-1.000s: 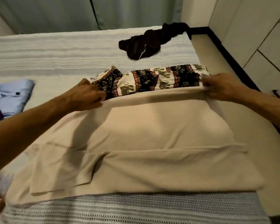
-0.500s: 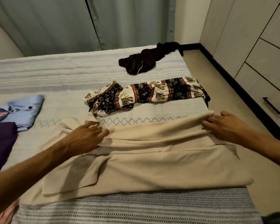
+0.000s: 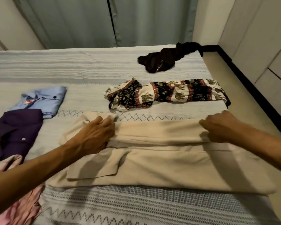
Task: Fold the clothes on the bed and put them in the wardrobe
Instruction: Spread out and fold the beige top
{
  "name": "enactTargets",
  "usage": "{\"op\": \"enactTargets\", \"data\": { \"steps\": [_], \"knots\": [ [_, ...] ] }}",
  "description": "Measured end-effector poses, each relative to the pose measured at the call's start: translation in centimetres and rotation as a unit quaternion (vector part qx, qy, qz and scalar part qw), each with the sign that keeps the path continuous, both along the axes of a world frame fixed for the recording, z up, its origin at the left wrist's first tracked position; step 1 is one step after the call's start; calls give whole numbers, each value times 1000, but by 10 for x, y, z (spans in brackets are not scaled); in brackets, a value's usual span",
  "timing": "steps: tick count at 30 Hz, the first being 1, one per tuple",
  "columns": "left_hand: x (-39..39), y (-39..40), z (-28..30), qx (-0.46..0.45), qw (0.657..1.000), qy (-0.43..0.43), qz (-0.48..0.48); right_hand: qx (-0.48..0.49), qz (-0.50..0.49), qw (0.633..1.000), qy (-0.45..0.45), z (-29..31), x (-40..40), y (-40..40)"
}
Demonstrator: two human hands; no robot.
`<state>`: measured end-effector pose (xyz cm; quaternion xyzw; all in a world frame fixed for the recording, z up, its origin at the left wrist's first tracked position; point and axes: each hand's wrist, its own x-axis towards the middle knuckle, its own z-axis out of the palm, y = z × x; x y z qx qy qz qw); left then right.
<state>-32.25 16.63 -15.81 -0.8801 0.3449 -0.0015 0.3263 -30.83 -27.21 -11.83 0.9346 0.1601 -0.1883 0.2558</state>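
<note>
My bed (image 3: 88,69) holds tan cloth (image 3: 161,163), elephant pants (image 3: 177,93), black clothes (image 3: 161,60) and shirts (image 3: 44,101) (blue, purple).

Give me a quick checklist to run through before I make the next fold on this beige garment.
1. Left hand grips the beige garment at the fold's left end: ok.
2. Right hand grips the fold's right end: ok.
3. Folded edge runs straight between the hands: ok.
4. Left corner lies flat: not ok, bunched beyond the fingers.
5. Elephant-print trousers lie apart from the fold: ok.
6. Underside smooth: cannot tell.
</note>
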Motion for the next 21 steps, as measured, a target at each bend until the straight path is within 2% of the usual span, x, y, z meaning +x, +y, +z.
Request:
{"op": "enactTargets", "data": {
  "steps": [2,3,4,5,6,7,8,9,10,11,12,14,16,18,19,21],
  "knots": [
    [3,9,4,8,999,-36,30,184,54,981,-23,-7,-2,53],
    [4,8,8,-3,998,-47,50,282,44,958,-4,-9,-2,83],
    [1,16,11,-17,995,-57,83,390,16,920,27,-12,2,123],
    [-1,13,13,-33,990,-52,126,501,-49,862,55,-17,8,156],
    [-6,9,14,-48,982,-39,180,601,-145,780,97,-21,18,191],
    [-12,9,12,-78,973,-39,216,671,-242,686,143,-24,30,229],
    [-19,1,12,-104,964,-26,242,702,-324,610,177,-27,41,257],
    [-29,1,11,-157,955,-23,249,708,-365,566,215,-29,52,291],
    [-42,-5,13,-210,946,-10,248,702,-387,544,248,-33,61,316],
    [-55,-7,7,-264,937,3,228,691,-394,544,269,-39,69,334],
    [-68,-3,1,-312,927,28,209,671,-392,568,272,-44,76,355],
    [-86,4,-26,-390,905,85,145,630,-375,638,234,-59,91,373],
    [-97,10,-56,-428,880,120,166,604,-323,707,176,-70,100,379],
    [-107,13,-81,-448,863,112,206,585,-189,786,61,-72,100,386],
    [-111,12,-88,-459,857,98,212,589,-104,801,4,-70,93,388],
    [-110,10,-85,-482,850,76,200,596,62,795,-94,-57,67,386]
  ]
}}
